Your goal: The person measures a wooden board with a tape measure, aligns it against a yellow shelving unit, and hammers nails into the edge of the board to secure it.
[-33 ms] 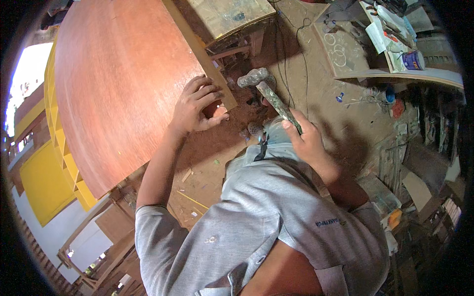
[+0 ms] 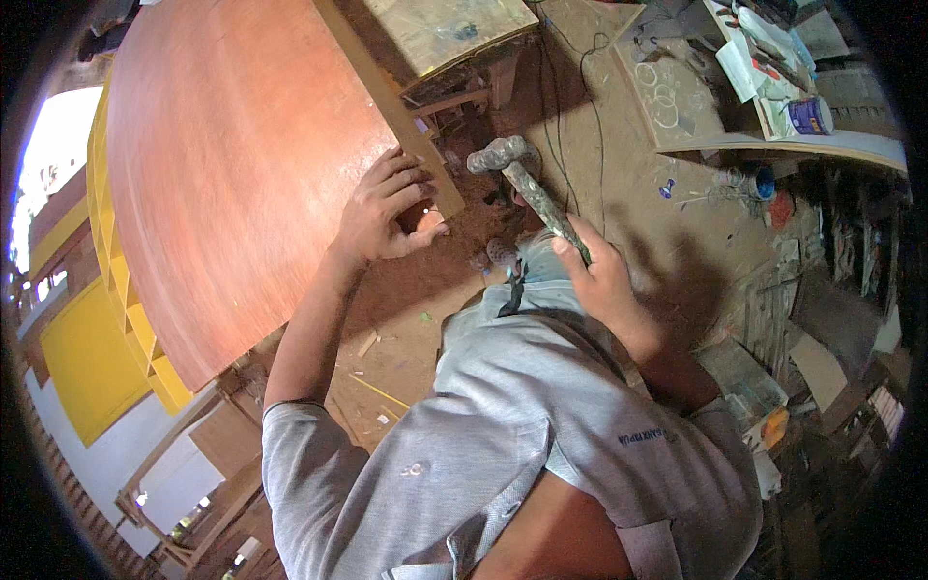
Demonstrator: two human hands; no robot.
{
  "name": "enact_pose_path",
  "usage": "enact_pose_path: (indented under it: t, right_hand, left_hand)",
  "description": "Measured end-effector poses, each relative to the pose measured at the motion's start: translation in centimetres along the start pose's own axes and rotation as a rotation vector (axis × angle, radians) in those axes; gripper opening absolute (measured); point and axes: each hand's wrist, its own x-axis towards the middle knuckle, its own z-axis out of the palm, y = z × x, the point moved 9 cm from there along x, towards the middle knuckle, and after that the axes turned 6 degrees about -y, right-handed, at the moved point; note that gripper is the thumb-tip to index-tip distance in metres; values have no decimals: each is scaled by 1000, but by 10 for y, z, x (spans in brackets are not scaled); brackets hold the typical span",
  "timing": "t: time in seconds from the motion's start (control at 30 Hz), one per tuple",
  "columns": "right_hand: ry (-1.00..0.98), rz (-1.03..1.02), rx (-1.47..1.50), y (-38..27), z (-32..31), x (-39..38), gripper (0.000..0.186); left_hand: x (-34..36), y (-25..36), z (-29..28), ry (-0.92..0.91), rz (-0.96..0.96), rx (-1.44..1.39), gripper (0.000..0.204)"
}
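My right hand (image 2: 607, 285) is closed around the worn handle of a hammer (image 2: 536, 193). The hammer's blunt grey metal head points up and left, above the floor and apart from the panel. At the near right corner of a large reddish-brown wooden panel (image 2: 242, 174), my left hand (image 2: 391, 205) rests on the surface. Its fingers are bent and its thumb stands apart from them. A tiny bright spot shows between thumb and fingers, too small to name. Along the panel's right edge runs a light wooden strip (image 2: 382, 87), close to my left fingertips.
A yellow slotted frame (image 2: 121, 280) lies along the panel's left side. Behind stands a wooden table (image 2: 445, 34). To the right, a workbench (image 2: 677, 106) bears papers, tools and a blue can (image 2: 810, 116). Dark cables (image 2: 594, 116) cross the floor; scrap boards (image 2: 817, 372) crowd the right.
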Motion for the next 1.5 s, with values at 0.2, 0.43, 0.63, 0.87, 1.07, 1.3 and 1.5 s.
enact_pose_path:
  t: [0.2, 0.43, 0.63, 0.87, 1.07, 1.3, 1.5]
  right_hand:
    - [-8, 97, 112, 37, 21, -7, 51]
    - [-127, 90, 217, 41, 36, -3, 49]
    - [-100, -44, -13, 17, 25, 0, 44]
    - [-143, -414, -246, -113, -11, 19, 47]
    - [-287, -112, -804, -56, 16, 28, 42]
    - [48, -614, -502, -172, -19, -3, 46]
    - [-274, -61, -1097, -69, 5, 29, 48]
  left_hand:
    - [6, 0, 6, -6, 32, -55, 32]
    - [6, 4, 6, 43, 77, -12, 27]
    - [3, -1, 2, 6, 6, 8, 42]
    - [-33, -7, -1, -42, -195, 17, 96]
    - [-41, -7, 1, -92, -221, 27, 111]
    - [-51, -10, 0, -47, -235, -1, 112]
    - [-46, -11, 0, -23, -188, 12, 111]
